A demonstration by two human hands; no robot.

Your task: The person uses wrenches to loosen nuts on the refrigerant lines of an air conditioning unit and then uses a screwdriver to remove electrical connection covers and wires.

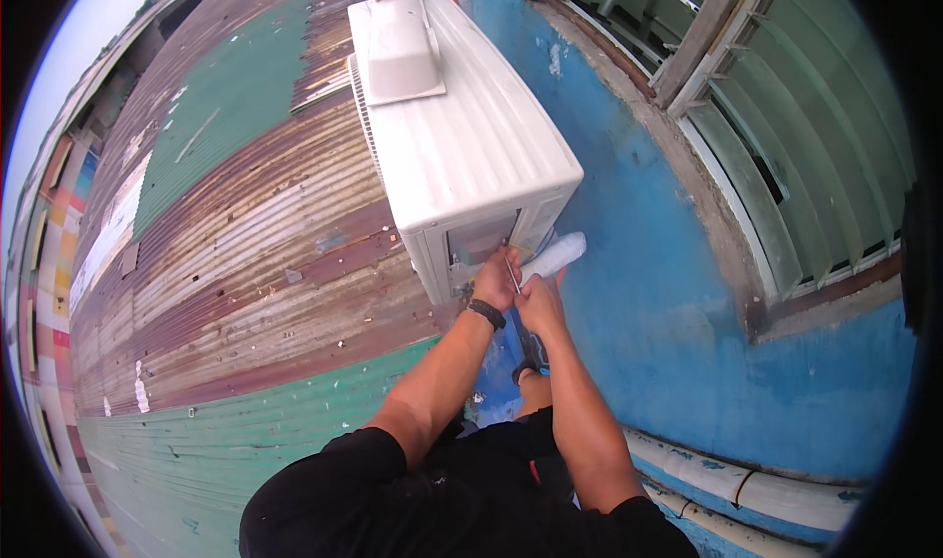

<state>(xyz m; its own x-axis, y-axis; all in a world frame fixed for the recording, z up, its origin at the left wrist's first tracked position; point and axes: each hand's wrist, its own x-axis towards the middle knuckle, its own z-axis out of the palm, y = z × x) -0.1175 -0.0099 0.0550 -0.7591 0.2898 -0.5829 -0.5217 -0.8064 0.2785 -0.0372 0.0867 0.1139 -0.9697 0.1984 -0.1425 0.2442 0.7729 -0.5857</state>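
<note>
At the near end of a white outdoor air-conditioner unit (pixel 491 106), both my hands are close together. My left hand (pixel 495 281), with a dark band at its wrist, is closed by the unit's side panel opening; what its fingers pinch is too small to make out. My right hand (pixel 539 306) is closed just to the right, on a thin metal rod (pixel 512 271) that looks like a screwdriver shaft and points up between the hands. Beside them a white-wrapped pipe (pixel 558 254) runs from the unit toward the wall. Thin wires show near the fingertips.
Rusty and green corrugated roofing (pixel 246 263) stretches out on the left. A blue wall (pixel 638 293) stands close on the right, with louvred glass windows (pixel 805 136). White pipes (pixel 747 487) run along the wall's base at lower right. A white cover piece (pixel 403 47) lies on the unit.
</note>
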